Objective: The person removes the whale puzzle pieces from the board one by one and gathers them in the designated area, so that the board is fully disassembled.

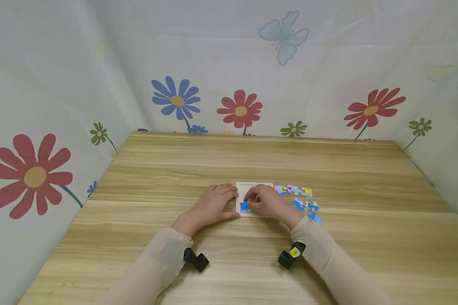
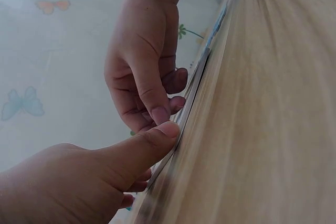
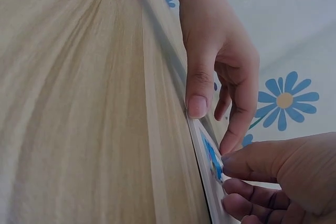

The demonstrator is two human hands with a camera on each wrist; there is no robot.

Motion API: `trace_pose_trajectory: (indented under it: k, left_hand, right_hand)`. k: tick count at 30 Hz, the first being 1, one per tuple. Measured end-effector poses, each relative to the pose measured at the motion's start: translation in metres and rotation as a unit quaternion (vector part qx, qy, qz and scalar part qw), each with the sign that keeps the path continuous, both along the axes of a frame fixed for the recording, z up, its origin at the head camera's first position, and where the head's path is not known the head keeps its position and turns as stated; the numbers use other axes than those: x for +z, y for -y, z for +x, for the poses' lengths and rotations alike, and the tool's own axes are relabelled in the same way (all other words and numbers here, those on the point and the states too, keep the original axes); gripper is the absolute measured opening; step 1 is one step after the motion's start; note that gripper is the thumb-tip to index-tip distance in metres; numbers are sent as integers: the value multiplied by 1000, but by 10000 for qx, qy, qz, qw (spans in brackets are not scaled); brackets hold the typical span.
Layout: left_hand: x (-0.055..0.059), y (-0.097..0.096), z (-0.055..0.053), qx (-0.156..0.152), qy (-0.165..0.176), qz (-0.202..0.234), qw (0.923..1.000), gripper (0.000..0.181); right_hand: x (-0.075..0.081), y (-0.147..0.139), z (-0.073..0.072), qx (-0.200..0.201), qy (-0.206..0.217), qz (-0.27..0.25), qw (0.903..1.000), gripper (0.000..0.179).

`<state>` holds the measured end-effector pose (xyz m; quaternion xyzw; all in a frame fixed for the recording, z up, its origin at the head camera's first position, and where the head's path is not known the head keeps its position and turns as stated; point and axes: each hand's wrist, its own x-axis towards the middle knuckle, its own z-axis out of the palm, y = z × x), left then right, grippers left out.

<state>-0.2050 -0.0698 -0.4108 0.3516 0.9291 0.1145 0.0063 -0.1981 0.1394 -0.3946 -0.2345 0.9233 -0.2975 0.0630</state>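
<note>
A white puzzle tray lies flat on the wooden table, with blue puzzle picture in its near left part. My left hand rests along the tray's left side, fingers loosely bent, the thumb at the near left corner. Over the tray, my right hand has curled fingers and pinches a blue puzzle piece between thumb and fingertips, low against the tray. The fingertips hide part of that piece. In the left wrist view, the right thumb comes close to the left thumb.
Several loose puzzle pieces, blue and lilac with a yellow flower, lie just right of the tray, partly behind the right wrist. The wooden table runs back to a flowered cloth. Black cameras sit on both wrists.
</note>
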Motion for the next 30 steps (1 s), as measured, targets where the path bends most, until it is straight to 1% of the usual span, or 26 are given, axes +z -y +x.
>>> trace_pose_trajectory:
  k: [6,17,25,30]
  left_hand:
    - [1,0,0,-24,-22,3,10000,62]
    - [3,0,2,-12,-8,-5,10000,62]
    - [3,0,1,-15,-10,101,9999,61]
    - [3,0,1,1,34,65,10000,61]
  right_hand:
    - [-1,1,0,-3,-55,-44,10000,12]
    - [1,2,3,-141,-1,-165,9998,10]
    - [2,1,3,-88,-61,-219,9997,10]
    - [2,1,3,-97,-108,-220,9997,9]
